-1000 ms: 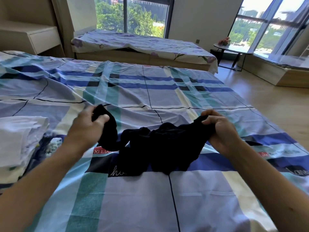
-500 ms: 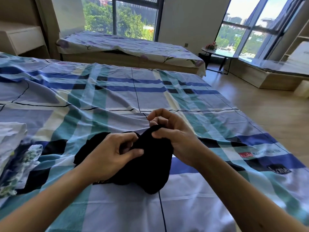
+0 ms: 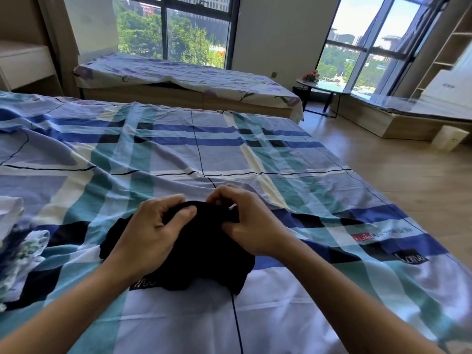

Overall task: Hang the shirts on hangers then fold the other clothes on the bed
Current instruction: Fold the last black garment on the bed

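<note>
Grips the black garment (image 3: 204, 254) with both hands. Curls the left hand (image 3: 150, 233) round its upper fold, thumb pressed on top; pinches the top edge with the right hand (image 3: 246, 223), fingers bent. Rests it on the plaid bed's (image 3: 178, 154) near middle. Has pale clothes (image 3: 23, 251) piled at the bed's left edge.

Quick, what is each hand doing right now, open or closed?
Left hand: closed, gripping the black garment.
Right hand: closed, pinching the same garment.
</note>
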Action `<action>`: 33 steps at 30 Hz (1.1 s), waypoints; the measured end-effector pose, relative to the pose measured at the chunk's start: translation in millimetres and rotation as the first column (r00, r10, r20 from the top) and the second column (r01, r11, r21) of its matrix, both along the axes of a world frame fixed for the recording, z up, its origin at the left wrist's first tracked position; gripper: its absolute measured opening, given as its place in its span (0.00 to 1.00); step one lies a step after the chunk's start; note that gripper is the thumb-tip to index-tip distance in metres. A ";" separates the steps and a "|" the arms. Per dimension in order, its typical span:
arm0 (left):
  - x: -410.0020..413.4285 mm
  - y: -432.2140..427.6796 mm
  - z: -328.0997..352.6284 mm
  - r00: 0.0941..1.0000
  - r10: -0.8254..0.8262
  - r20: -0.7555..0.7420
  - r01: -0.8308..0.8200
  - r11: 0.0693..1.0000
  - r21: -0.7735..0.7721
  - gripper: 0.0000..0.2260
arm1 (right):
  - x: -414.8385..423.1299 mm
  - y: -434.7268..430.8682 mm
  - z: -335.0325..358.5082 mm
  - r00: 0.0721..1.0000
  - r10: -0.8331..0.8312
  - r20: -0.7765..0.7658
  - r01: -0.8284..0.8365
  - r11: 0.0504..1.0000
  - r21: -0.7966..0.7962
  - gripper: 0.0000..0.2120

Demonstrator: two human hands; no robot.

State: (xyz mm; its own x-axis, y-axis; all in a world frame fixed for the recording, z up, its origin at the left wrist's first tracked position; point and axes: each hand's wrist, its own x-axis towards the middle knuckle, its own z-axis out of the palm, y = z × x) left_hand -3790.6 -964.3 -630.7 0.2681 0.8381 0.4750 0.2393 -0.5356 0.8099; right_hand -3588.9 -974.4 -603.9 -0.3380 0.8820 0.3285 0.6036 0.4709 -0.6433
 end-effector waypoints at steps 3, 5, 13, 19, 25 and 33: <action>1.7 0.8 11.4 0.997 0.066 -0.045 -0.062 0.993 0.097 0.15 | 4.1 8.8 -4.0 0.995 -0.098 0.031 0.095 0.992 0.084 0.17; -0.7 3.0 20.0 0.992 0.094 -0.082 -0.083 0.988 0.133 0.16 | 6.1 14.5 -5.2 0.983 -0.177 0.056 0.167 0.974 0.154 0.15; -7.3 -0.3 54.3 0.930 0.137 -0.340 -0.049 0.965 0.256 0.15 | 17.7 23.3 -12.0 0.880 -0.444 0.169 0.426 0.895 0.136 0.07; -15.7 44.5 106.7 0.869 0.191 -0.455 -0.027 0.939 0.344 0.13 | 27.7 55.7 42.4 0.855 -0.509 0.096 0.492 0.856 0.159 0.10; -28.8 90.8 197.7 0.746 0.413 -0.522 -0.137 0.863 0.487 0.11 | 35.5 84.1 133.9 0.820 -0.564 0.104 0.526 0.811 0.255 0.07; -68.7 95.6 308.7 0.583 0.581 -0.568 -0.195 0.778 0.597 0.12 | 77.1 86.2 249.8 0.794 -0.608 -0.031 0.574 0.732 0.367 0.10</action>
State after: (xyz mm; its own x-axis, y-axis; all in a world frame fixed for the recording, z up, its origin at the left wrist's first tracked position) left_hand -3859.4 -868.6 -322.0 0.3675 0.6957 0.6172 0.8828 -0.4697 0.0038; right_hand -3511.8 -888.2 -354.2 0.1726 0.7493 0.6393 0.8785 0.1765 -0.4440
